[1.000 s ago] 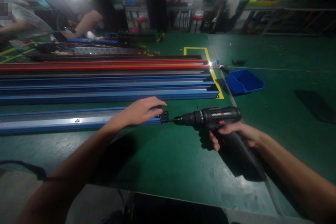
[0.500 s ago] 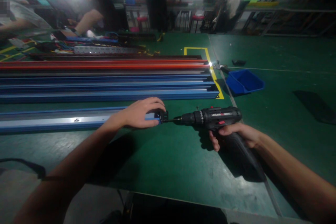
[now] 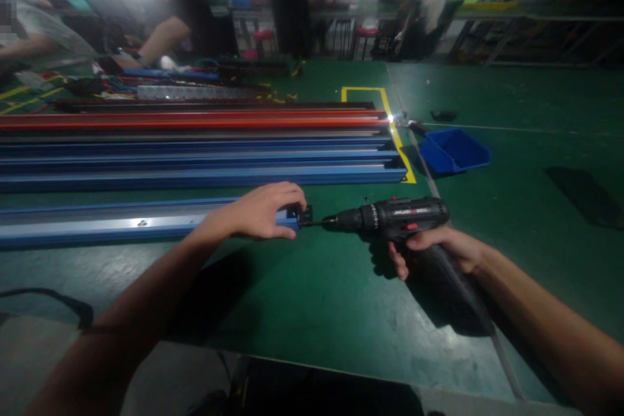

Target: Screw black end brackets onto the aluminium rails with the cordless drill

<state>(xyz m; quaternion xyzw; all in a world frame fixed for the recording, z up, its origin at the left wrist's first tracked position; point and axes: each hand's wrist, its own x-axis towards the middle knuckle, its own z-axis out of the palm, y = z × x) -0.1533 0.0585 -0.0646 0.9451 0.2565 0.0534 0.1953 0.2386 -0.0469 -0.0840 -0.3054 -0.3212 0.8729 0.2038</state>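
My left hand (image 3: pixel 266 211) is closed over the right end of a long blue metal profile (image 3: pixel 121 224), thumb along its near side and fingers over the top. A small black end piece (image 3: pixel 305 214) sits at that end, partly covered by the fingers. In my right hand (image 3: pixel 446 247) is a black cordless drill (image 3: pixel 412 214), lying on its side and pointing left. Its long thin bit (image 3: pixel 316 223) reaches the black end piece; the exact contact point is too small to make out.
Several blue profiles (image 3: pixel 292 175) and a red one (image 3: pixel 244 121) lie parallel behind. A blue bin (image 3: pixel 455 151) stands right of the yellow tape (image 3: pixel 402 153). A small screw (image 3: pixel 367 199) is near the drill. Wires and parts lie at the back left, with people beyond.
My left thumb and fingers have shifted slightly at the profile's end. The drill and my right hand stay almost in place.
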